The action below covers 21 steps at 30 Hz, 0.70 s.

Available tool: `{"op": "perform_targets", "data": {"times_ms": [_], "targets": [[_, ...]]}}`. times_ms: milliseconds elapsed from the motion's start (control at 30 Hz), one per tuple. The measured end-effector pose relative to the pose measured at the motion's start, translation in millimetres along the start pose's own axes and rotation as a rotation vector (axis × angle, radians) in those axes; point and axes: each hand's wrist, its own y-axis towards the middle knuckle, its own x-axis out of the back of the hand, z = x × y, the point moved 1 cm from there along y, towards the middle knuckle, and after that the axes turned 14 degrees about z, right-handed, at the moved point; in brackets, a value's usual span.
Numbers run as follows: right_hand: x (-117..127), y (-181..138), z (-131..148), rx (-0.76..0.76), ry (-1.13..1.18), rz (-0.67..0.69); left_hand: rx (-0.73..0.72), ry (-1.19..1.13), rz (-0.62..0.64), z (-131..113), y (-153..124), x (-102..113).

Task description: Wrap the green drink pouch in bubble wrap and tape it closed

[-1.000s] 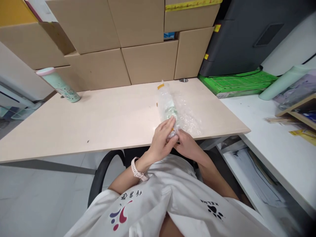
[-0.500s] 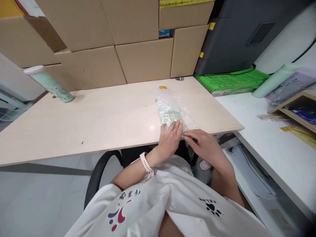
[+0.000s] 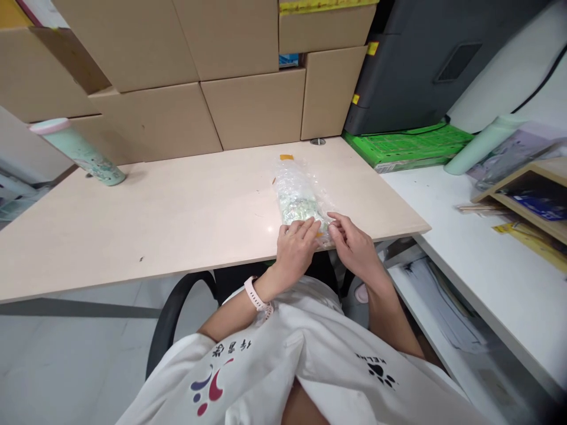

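A package in clear bubble wrap [image 3: 295, 180] lies near the table's front edge. Something pale green and patterned shows through its nearer part; its kind is hard to make out. My left hand [image 3: 296, 245] rests on the near end of the package, fingers stretched out and pressing it to the table. At the right edge of the wrap is my right hand [image 3: 358, 248], its thumb and forefinger bent closely round the plastic edge. A piece of orange tape [image 3: 287, 157] is at the far end of the wrap, and a small orange bit shows beside my left fingertips.
Cardboard boxes [image 3: 254, 109] are stacked along the back of the wooden table [image 3: 199, 206]. A mint tumbler [image 3: 84, 153] stands at the left. Rightward are a green crate [image 3: 407, 147] beneath a dark grey case [image 3: 411, 77], and a white desk [image 3: 469, 236] with another mint tumbler [image 3: 482, 144].
My right hand has moved up along the wrap's right edge, drawing the loose plastic inward. My left hand stays on the package. The whole view has shifted slightly.
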Motion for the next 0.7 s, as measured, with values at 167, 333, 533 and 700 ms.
{"op": "perform_targets", "data": {"times_ms": [167, 333, 533, 700], "targets": [[4, -5, 16, 0.018, -0.066, -0.002, -0.035, -0.03, 0.009, 1, 3, -3], [-4, 11, 22, 0.154, -0.056, -0.068, -0.047, -0.082, 0.012, 4, 6, -4], [-16, 27, 11, 0.213, 0.065, 0.002, 0.028, -0.82, -0.174, 24, -7, 8], [-15, 23, 9, 0.203, 0.133, 0.01, 0.457, -1.579, -0.218, 44, -8, 18]]}}
